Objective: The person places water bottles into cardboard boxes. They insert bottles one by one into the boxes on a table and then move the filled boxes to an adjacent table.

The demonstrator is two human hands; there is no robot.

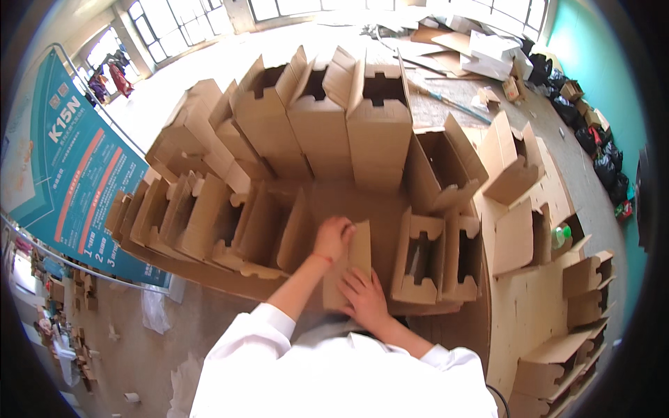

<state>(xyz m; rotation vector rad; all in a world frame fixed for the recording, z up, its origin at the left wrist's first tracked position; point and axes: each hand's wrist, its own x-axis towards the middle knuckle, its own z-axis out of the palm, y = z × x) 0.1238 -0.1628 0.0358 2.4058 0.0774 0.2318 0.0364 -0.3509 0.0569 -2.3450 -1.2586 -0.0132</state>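
Observation:
In front of me a narrow brown cardboard box (361, 244) lies on a larger cardboard-covered surface (348, 198). My left hand (334, 238) has its fingers curled at the far left edge of that box; the fingertips are partly hidden. Lower down, my right hand (365, 299) rests on the box with its fingers stretched out over the cardboard. To the left of my left hand stands an open-topped carton (268, 233). Beside my right hand is another open carton (418, 258), its notched flaps upright.
Tall open cartons (380, 132) form a row behind my hands. More cartons (209, 212) line the left side, near a teal banner (77, 160). On the right, a plywood board (523, 306) bears further cartons and a green-capped bottle (560, 235). Black bags (606, 167) lie along the wall.

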